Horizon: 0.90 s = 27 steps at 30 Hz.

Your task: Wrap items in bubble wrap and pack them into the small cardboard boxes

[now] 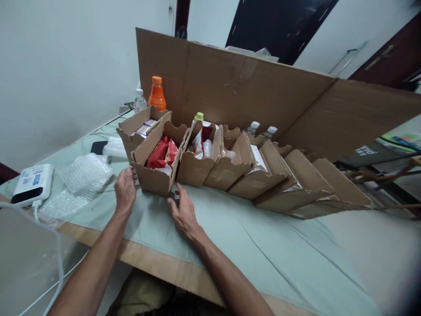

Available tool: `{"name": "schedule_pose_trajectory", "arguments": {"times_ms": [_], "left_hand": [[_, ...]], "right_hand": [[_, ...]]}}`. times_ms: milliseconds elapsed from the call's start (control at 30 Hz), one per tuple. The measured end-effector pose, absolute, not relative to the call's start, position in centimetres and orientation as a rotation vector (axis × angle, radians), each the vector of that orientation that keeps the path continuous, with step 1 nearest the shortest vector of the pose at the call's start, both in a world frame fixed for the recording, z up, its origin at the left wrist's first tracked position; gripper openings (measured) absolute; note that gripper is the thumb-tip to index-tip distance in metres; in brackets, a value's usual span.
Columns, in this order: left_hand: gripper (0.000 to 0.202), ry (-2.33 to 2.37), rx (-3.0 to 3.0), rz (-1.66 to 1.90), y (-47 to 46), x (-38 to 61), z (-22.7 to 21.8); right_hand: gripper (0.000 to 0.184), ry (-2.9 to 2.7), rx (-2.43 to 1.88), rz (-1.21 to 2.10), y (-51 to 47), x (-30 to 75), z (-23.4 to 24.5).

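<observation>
Left fingers (132, 171) curled, hold unclear; right fingers (181, 192) spread, empty; notched cardboard box (153, 179) between, crinkled packets (158, 154) inside.

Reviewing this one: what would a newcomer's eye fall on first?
Probably the orange bottle, bright against the left part of the tall cardboard panel. Next, the red packets in the open box at the near left, with the left hand by its left side and the right hand near its lower right corner.
</observation>
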<state>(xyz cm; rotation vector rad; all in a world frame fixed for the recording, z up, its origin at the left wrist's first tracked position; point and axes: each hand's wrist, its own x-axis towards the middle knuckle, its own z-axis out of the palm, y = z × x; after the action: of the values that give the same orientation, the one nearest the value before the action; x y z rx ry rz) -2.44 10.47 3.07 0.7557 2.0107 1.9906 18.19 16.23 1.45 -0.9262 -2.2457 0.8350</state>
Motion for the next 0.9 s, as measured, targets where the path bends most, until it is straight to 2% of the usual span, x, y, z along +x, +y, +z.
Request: {"name": "schedule_pose_trajectory", "arguments": {"times_ms": [100, 200, 367, 567, 900], "left_hand": [[0.041, 2.041, 0.716, 1.912, 8.0, 0.0, 2.9], [0.060, 1.834, 0.748, 1.854, 7.4, 3.1, 3.1], [0.070, 1.704, 0.752, 1.887, 12.0, 4.0, 4.2], [0.084, 1.656, 0.812, 1.843, 15.4, 3.4, 3.3], [0.082, 1.670, 0.902, 1.752, 15.9, 2.4, 3.6]], "right_hand": [[0.051, -2.358, -0.838, 0.790, 15.7, 19.0, 0.1], [0.044, -2.434, -0.827, 0.791, 15.4, 19.3, -0.1], [0.031, -2.451, -0.846, 0.787, 15.4, 19.1, 0.5], [0.026, -2.458, -0.824, 0.786, 15.4, 19.3, 0.4], [0.024, -2.388, -0.812, 0.827, 15.8, 19.6, -0.3]]}}
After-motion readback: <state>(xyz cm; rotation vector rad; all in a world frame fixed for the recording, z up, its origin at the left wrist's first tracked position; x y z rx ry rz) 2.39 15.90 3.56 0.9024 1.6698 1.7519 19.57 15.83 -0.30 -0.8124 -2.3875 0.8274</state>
